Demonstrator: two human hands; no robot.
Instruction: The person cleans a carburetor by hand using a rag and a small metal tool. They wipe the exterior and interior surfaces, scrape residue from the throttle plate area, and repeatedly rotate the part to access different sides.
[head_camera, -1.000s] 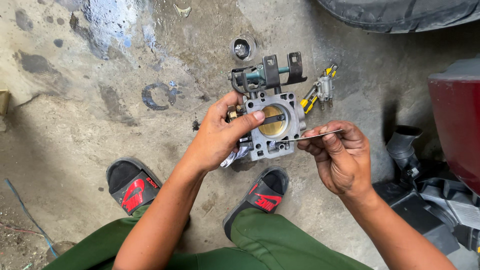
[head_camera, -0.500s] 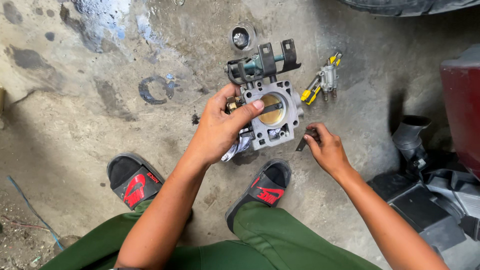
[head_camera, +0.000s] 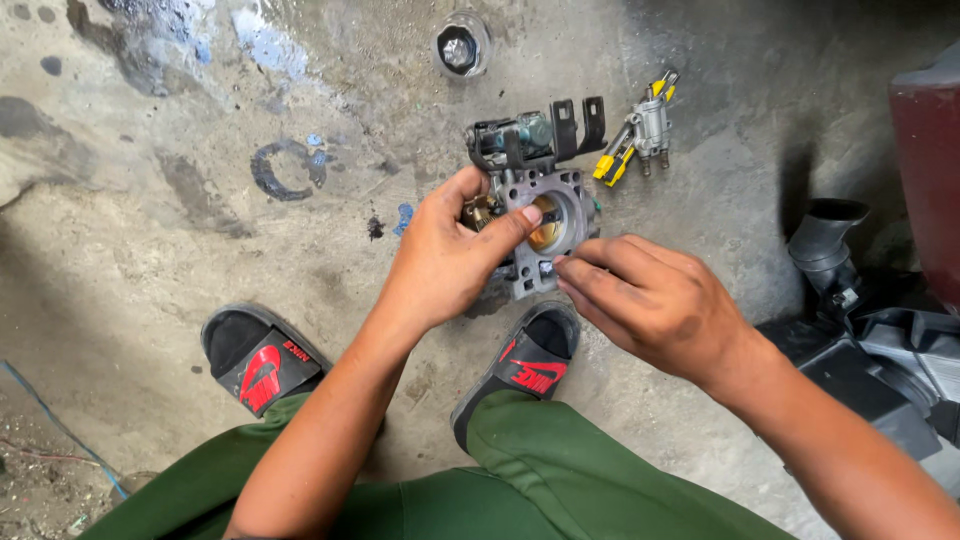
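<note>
I've got stained grey concrete floor (head_camera: 150, 200) everywhere, daylight bright at eleven o'clock, shadow darkening towards one

A single head-worn camera looks steeply down, almost straight at the concrete floor (head_camera: 150, 200), from above a crouching person. It sits close: the forearms enter from the bottom edge and fill the lower half, with the left hand (head_camera: 445, 260) and right hand (head_camera: 650, 300) meeting just right of centre. The knees and sandals (head_camera: 265, 365) lie low in the frame. No second view shares the scene.
</note>
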